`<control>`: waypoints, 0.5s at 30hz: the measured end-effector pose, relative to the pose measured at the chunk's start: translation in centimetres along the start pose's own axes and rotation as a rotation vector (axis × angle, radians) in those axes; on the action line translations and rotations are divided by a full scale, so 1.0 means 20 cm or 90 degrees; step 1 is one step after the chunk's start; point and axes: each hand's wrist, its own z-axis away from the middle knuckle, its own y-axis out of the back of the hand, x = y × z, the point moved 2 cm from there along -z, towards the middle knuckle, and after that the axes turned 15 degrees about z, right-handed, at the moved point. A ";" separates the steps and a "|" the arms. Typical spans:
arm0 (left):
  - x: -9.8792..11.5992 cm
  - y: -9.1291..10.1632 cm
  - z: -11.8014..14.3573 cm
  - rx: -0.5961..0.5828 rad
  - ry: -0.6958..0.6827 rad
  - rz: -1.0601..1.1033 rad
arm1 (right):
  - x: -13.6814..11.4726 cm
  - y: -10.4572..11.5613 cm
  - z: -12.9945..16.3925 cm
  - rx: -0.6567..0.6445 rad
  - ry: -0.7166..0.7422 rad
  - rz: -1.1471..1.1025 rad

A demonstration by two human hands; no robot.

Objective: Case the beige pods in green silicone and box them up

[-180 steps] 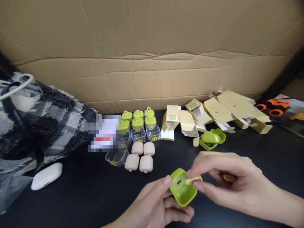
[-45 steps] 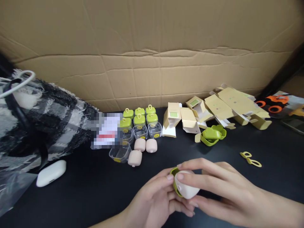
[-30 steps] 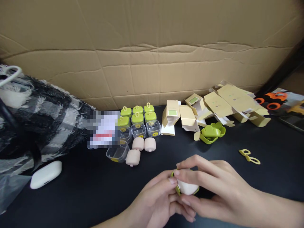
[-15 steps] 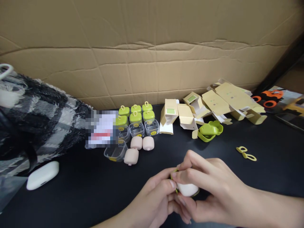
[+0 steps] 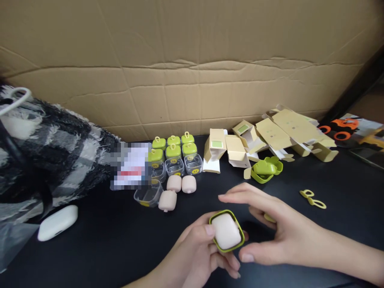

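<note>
Right hand has come off the pale rounded-square plastic block. Leftmost, a white rounded plastic case lies on the black desk before brown cardboard. The left hand, grip pinching, holds the green plastic shell around the block. Right grip spreads beside it, a yellow piece under curled fingers; desk room reaches two flat yellow loops.
</note>
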 end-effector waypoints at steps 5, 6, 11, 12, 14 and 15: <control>0.00 -0.02 0.01 0.026 0.001 -0.050 | 0.02 -0.03 0.00 -0.065 -0.043 -0.081; 0.01 -0.02 0.01 0.032 0.005 -0.056 | 0.02 -0.05 0.00 -0.060 -0.046 -0.105; 0.00 -0.01 0.00 -0.020 0.040 -0.045 | 0.02 -0.14 0.03 -0.027 -0.070 -0.230; -0.01 0.00 -0.01 -0.038 0.046 -0.043 | 0.02 -0.15 0.03 -0.021 -0.068 -0.244; -0.02 0.01 -0.02 -0.060 0.051 -0.042 | 0.01 -0.17 0.04 0.004 -0.055 -0.246; -0.03 0.02 -0.03 -0.061 0.050 -0.044 | 0.00 -0.16 0.04 0.027 -0.043 -0.232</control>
